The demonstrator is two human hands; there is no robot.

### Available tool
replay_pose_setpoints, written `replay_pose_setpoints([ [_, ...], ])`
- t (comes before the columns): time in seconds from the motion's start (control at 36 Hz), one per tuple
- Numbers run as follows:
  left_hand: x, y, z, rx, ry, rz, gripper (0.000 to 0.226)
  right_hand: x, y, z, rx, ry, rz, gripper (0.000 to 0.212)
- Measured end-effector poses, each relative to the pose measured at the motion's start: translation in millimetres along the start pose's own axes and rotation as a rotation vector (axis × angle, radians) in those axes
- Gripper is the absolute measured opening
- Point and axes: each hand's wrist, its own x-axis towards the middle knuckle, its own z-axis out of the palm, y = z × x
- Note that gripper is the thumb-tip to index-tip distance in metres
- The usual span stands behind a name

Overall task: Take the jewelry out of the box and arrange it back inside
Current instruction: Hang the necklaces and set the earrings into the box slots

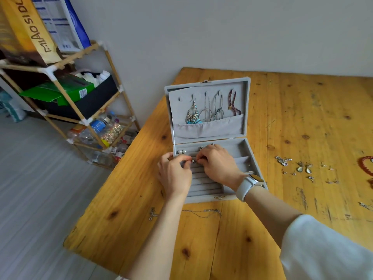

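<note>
— Starting at the left, what do we have?

— Our left hand [175,173] lies over the left end of the ring rolls [203,183] in the grey jewelry box [241,150], its fingertips curled in to pinch at a small dark-centred stud or ring [193,161]. Just above it, two pearl studs [182,151] already sit in the top roll.

— And the other hand?

— Our right hand [217,163], the one with the white watch [249,183], meets the left from the other side, fingers curled onto the same little piece. We cannot tell which hand carries the weight of it; both touch it.

— So which step are we on?

— We judge it to be the putting-back: necklaces [210,110] hang in the open lid [207,110], some studs are seated, and this piece is being pressed into the slot between two rolls.

— What is left?

— A thin chain [201,212] lies on the wooden table [302,110] just before the box. Well to the right lie loose earrings [303,168] and small bits, and a red beaded strand [366,164] at the frame's edge.

— The next move?

— Probably to seat this piece so it stands gripped by the velvet, then let go gently so it does not tip, and reach right for the next earring. The small ones will want a fine pinch.
</note>
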Motion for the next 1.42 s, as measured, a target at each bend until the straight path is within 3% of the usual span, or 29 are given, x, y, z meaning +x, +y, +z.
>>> replay_pose_setpoints([
  [0.42, 0.9, 0.1, -0.8, -0.012, -0.003, -0.011, 0.012, -7.2, -5.0, 11.5, -0.056, 0.188, 0.020, 0.019],
  [0.86, 0.9, 2.4, -2.3, 0.051, -0.085, -0.026, 0.013, -14.2, -7.7, 14.0, -0.032, 0.182, 0.064, 0.021],
  [1.28, 3.8, -3.2, 2.2, -0.005, -0.037, 0.009, 0.013, -19.7, -3.0, 9.3, -0.016, 0.171, 0.030, 0.028],
  [1.42, 1.8, -4.0, 2.5, -0.072, -0.020, 0.048, 0.021, -28.3, 1.2, 5.8, 0.095, 0.254, -0.005, 0.024],
])
